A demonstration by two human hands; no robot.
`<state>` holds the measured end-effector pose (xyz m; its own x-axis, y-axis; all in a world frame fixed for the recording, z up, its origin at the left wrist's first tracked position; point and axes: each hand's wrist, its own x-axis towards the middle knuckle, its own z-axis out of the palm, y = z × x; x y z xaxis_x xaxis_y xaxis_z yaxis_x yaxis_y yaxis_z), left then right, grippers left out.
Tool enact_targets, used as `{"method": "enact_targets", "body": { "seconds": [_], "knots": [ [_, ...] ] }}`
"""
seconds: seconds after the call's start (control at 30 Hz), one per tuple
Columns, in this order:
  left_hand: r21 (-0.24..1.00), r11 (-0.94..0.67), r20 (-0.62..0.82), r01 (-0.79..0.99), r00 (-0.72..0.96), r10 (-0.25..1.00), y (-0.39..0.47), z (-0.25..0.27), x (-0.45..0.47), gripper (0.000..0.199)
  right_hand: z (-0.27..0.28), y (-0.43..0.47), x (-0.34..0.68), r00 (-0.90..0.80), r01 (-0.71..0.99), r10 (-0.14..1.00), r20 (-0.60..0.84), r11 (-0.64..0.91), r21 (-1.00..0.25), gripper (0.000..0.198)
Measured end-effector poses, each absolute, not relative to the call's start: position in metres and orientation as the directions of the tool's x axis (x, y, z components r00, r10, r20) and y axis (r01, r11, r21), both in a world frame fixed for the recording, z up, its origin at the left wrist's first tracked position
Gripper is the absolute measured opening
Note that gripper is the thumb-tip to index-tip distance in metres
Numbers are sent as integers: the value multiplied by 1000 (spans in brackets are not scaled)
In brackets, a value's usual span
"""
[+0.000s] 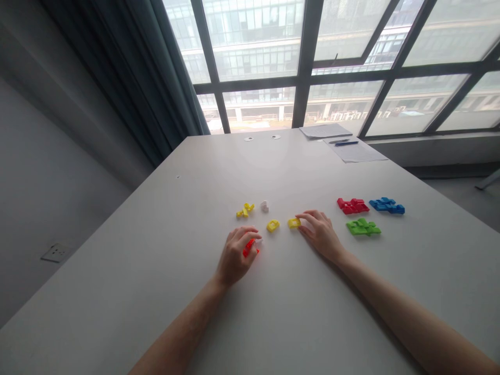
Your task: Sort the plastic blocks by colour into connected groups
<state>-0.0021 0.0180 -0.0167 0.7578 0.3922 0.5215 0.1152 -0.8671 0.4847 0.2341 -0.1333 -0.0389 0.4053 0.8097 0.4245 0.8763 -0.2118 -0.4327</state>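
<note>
Looks like pickup mid-frame: the left hand (235, 256) is gripping a red piece (248, 247), the right hand (321, 233) is pinching a yellow piece (292, 223), probably needing a gentle lift.

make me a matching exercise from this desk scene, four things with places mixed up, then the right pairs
1. left hand
2. right hand
3. blue pen
4. green cluster

a. on a paper sheet
b. to the right of the right hand
c. at a bright red piece
d. at a yellow piece

Pairs: 1-c, 2-d, 3-a, 4-b
</note>
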Motion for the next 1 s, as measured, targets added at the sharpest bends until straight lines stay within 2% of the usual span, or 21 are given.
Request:
{"method": "enact_targets", "body": {
  "seconds": [0.33,0.77,0.87,1.0],
  "knots": [
    [654,-741,491,150,661,567,23,-17,-1,20,-37,-133,233,424,857,800,425,-202,-474,27],
    [636,-746,446,199,694,565,25,-21,1,19,-37,-133,233,402,855,783,474,-136,-500,18],
    [626,-754,444,199,704,554,24,-20,0,19,-35,-134,232,374,876,803,465,-141,-461,19],
    [613,-764,443,199,715,541,24,-21,0,18,-29,-133,219,235,949,861,451,-102,-299,26]
  ]
}}
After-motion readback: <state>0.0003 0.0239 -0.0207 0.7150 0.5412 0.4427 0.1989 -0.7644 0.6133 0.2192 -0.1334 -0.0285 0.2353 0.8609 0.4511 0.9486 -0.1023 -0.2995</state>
